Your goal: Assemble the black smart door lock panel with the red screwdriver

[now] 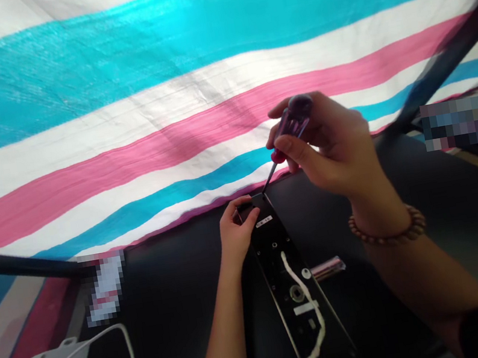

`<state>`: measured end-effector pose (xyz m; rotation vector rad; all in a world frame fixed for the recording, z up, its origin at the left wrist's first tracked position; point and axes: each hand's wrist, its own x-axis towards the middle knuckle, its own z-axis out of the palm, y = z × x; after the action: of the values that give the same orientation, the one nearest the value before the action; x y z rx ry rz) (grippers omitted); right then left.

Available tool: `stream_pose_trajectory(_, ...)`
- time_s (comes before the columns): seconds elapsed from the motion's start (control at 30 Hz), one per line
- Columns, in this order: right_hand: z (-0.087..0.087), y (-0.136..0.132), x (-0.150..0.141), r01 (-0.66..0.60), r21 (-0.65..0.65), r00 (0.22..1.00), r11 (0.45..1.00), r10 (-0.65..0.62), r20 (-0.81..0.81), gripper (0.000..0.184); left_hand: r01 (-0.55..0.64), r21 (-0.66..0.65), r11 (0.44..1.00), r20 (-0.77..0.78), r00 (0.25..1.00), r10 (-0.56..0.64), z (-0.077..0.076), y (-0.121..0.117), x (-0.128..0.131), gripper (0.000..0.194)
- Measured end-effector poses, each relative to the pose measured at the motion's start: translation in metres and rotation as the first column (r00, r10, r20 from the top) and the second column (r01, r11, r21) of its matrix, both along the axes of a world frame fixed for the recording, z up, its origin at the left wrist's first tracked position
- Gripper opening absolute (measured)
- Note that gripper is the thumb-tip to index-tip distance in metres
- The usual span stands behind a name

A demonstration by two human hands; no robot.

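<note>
Fingers point(291, 147) on the right hand point(337, 147) grip a see-through, kinda purplish screwdriver point(296, 120), tip at the far end of a long black labelled panel point(273, 233) on the counter point(174, 312), left hand point(237, 233) holding its edge.

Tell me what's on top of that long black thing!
A white cord and a label are on the black panel. The left hand covers part of its far end, hiding what's underneath.

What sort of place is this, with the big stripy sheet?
Maybe a makeshift workshop: a blue, white and pink plastic sheet hangs behind a black table, and the right hand holds a thin metal screwdriver with a see-through purplish handle at a long black metal-looking panel.
</note>
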<state>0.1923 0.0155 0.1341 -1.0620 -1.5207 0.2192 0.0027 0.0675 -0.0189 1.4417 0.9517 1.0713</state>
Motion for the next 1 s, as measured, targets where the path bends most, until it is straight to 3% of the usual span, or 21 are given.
stream_pose_trajectory(1.0, -0.0009, 0.0005, -0.0004, -0.023, -0.005, 1.000, 1.000, 0.023, 0.004, 0.029, -0.001, 0.016, 1.000, 0.016, 1.000, 0.001, -0.0002, 0.0006, 0.0006, 0.030)
